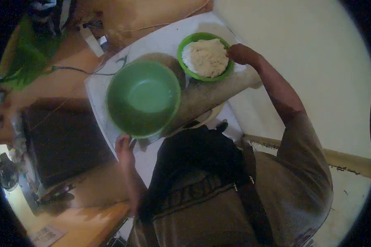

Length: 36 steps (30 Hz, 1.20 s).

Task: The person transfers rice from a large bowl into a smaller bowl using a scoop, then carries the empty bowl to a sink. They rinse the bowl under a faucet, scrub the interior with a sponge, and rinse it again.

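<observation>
Right hand (241, 54): your fingers curl in at the outer rim of the small green bowl (198, 77), on the wall side. Rim contact looks likely; whether they truly pinch it, can't tell. Left hand (123, 144): fingers bent, by the near rim of the large green basin (146, 96). Grasping or just resting there, can't tell.

Bowl sits upright on the table (160, 35), toward its far side, heaped with pale tan powder (212, 53), whiter stuff showing at the left. Level seating probably keeps the heap in; a rim hold would steady it without fingers in the powder.

Basin upright, open side up, nearer your left. Having it beside the bowl, one hand at each, likely spares you crossing arms. Rims lie close together; actual gap unclear.

Edges: basin close to the table's left edge, little margin there. Wall (301, 61) runs along your right, limiting elbow swing that way. Black cloth (198, 152) at your front crowds the near edge. Cord (80, 71) reaches the table by the basin's far left; a possible snag. Roomiest stretch, as I judge it: tabletop beyond the basin, left of the bowl.
</observation>
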Tool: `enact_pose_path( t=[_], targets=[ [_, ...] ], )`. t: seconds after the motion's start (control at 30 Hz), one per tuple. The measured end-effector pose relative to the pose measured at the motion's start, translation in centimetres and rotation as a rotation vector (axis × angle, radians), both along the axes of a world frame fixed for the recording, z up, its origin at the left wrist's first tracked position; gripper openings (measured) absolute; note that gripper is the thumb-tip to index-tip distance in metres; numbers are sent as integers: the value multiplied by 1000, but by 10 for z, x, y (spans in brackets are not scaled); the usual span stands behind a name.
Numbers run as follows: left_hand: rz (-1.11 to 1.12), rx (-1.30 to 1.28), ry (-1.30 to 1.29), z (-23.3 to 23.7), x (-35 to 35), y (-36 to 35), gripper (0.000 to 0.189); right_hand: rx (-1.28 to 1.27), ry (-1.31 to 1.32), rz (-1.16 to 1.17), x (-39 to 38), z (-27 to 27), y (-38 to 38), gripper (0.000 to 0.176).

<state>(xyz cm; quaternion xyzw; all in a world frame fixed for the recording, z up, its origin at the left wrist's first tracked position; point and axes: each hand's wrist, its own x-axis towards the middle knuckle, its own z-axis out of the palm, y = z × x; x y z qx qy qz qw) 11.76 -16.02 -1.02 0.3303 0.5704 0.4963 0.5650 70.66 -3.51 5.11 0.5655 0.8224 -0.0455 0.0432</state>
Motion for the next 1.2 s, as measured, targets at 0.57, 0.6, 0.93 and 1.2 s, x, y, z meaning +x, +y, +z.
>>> enact_pose_path(
  t=[0.57,0.6,0.93,1.2],
  targets=[
    [-70,138,-191,-4,43,29,34,87,27,112,-208,77,-30,39],
    [-95,170,-160,1,48,33,36,92,22,95,-208,81,-29,39],
    [-267,635,-94,36,99,87,41,213,-261,-50,-197,54,-70,37],
    [-357,543,-343,53,211,173,35,316,241,-126,-160,72,12,41]
  ],
)
